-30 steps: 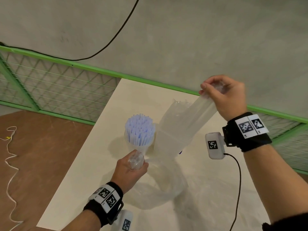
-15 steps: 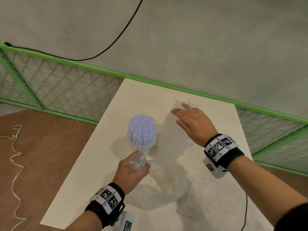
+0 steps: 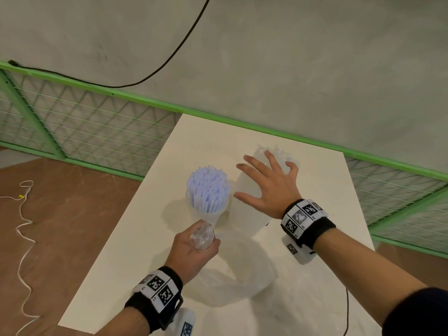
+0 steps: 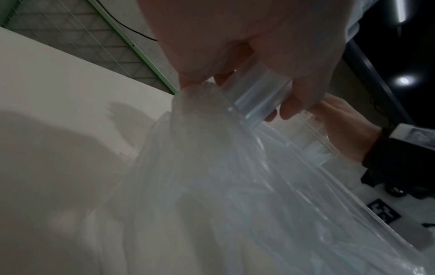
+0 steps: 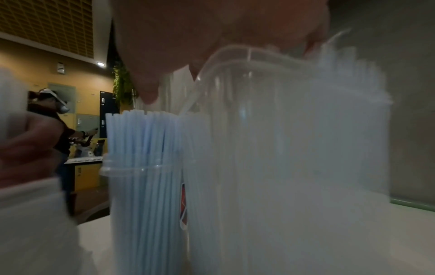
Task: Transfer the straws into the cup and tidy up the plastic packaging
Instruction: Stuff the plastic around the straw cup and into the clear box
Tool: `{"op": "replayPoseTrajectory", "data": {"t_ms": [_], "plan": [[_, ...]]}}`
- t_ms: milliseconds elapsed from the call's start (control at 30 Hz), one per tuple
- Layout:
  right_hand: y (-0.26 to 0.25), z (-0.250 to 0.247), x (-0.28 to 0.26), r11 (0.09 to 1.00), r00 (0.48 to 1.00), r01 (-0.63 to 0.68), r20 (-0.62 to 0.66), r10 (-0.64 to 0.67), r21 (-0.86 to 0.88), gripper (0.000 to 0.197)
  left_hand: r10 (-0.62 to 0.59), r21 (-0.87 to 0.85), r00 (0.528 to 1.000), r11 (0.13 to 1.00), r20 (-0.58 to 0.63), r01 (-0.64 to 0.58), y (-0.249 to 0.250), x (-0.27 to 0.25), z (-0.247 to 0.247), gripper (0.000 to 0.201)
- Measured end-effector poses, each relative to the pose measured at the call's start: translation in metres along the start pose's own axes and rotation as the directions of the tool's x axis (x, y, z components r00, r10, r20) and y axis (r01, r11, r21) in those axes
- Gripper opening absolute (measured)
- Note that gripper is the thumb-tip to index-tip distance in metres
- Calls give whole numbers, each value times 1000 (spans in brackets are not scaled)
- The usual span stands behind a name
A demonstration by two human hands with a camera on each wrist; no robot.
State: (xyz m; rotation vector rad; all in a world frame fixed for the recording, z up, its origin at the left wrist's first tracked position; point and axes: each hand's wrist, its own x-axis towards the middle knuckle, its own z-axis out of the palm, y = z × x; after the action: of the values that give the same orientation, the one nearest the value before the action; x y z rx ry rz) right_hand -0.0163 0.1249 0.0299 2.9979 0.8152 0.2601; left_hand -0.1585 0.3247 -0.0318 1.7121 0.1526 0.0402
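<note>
A clear cup [image 3: 208,215] packed with pale blue straws [image 3: 208,187] stands mid-table; the right wrist view shows the straws [image 5: 146,167] upright in it. Just right of the cup is the clear plastic packaging [image 3: 249,214], standing tall in the right wrist view [image 5: 282,148]. My right hand [image 3: 269,187] lies open on top of it, fingers spread. My left hand [image 3: 201,241] grips one bunched end of the packaging in front of the cup; its fingers [image 4: 299,100] curl round the plastic [image 4: 235,167]. The rest of the film sags in a loop onto the table.
The white table [image 3: 145,238] is narrow, with its left edge close to the cup and brown floor beyond. A green mesh fence [image 3: 80,127] runs behind the far edge. A black cable [image 3: 347,309] trails from my right wrist. In the right wrist view a person [image 5: 54,119] stands far off.
My right hand let go of the packaging's top end, which it held raised, and came down flat on it with fingers spread. The left hand and cup stayed put.
</note>
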Motion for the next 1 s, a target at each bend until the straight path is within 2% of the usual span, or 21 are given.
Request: {"op": "replayPoseTrajectory", "data": {"t_ms": [100,200,367,500,600,667,733,800,867,933,1000], "plan": [[3,6,13,995,995,-46,-86,53,89,40,5,-17,1000,1000,10,-4,-1,0,-1,17],[13,11,17,994,982,-13,-186,34,111,26,6,-36,1000,999,24,-5,-1,0,-1,18],[14,11,19,997,988,-6,-154,17,75,36,6,-45,999,999,34,-5,-2,1,-1,16],[14,20,21,986,956,-16,-287,65,169,16,-3,-46,999,999,45,5,-3,2,-1,17],[18,15,23,965,944,-30,-311,112,259,7,-9,-43,999,999,49,11,-1,2,-1,18],[22,10,25,968,949,-43,-291,117,248,5,-17,-37,999,999,45,19,-1,3,-1,18],[25,11,24,989,964,-23,-257,61,147,7,-21,-38,998,999,53,23,0,4,-1,16],[28,9,23,998,975,-6,-221,19,59,20,-22,-23,997,999,69,24,0,4,0,15],[22,-3,20,999,970,1,-244,11,49,29,-25,-7,997,1000,76,26,-1,4,-1,14],[6,-22,9,982,940,107,-338,-50,153,30,-27,-21,996,999,89,29,-1,4,-1,15],[-21,-36,-10,880,910,298,-388,-145,369,31,-54,-56,992,997,110,60,0,4,-3,17]]}}
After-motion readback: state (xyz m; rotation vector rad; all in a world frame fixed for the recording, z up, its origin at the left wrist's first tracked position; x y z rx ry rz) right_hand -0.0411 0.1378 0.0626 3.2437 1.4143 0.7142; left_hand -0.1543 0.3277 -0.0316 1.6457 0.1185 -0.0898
